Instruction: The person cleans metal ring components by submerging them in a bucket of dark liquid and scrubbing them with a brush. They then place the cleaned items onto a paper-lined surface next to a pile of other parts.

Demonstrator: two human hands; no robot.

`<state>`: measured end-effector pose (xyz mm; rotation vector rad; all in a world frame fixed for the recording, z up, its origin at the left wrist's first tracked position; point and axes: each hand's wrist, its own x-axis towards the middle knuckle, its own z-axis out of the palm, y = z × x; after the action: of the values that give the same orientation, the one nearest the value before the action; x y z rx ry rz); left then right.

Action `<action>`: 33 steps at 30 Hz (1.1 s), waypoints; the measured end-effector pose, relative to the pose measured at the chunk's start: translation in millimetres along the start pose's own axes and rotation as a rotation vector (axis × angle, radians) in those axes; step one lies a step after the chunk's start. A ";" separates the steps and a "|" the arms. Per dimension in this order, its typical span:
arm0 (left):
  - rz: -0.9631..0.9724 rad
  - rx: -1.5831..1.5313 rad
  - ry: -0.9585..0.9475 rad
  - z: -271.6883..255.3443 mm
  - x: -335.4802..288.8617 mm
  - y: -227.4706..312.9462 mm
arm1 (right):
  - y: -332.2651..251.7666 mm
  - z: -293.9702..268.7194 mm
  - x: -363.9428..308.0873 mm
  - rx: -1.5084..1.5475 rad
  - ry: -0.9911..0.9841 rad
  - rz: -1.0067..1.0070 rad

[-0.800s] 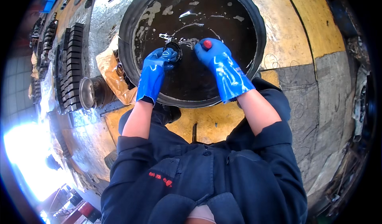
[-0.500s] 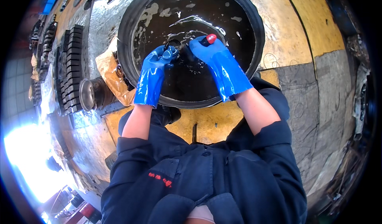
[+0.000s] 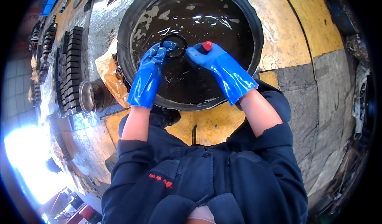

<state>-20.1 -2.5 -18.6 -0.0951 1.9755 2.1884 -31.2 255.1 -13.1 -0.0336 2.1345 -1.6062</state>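
My left hand, in a blue rubber glove, is closed on the left side of a round black ring. It holds the ring above dark liquid in a large black tub. In the same kind of glove, my right hand is wrapped round a dark tool with a red handle end. The red end sticks up past my thumb. The tool's working end is mostly hidden under the hand, close to the ring's right side.
Left of the tub lie crumpled brown paper and a metal cylinder. Farther left stands a row of dark ribbed metal parts. Grey sheeting covers part of the yellow floor at right. Pale foam floats on the liquid.
The ring has turned so its round opening faces up to view, and it shows more fully. My right hand has shifted slightly left and down. Splashing between the hands has calmed.
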 end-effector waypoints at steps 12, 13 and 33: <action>-0.456 -0.012 0.044 28.3 -25.0 47.8 | -26.7 28.8 -1.4 -1.125 0.103 -0.130; -0.500 -0.064 0.028 30.6 -26.2 47.7 | -22.7 37.1 -1.6 -1.197 0.133 -0.141; -0.153 0.130 0.115 8.4 -38.1 35.6 | -33.3 12.6 -20.6 0.324 0.036 -0.282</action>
<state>11.3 -1.3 23.8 -0.3484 2.0888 1.9955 -16.5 239.1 21.9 -0.2113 1.9349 -2.1131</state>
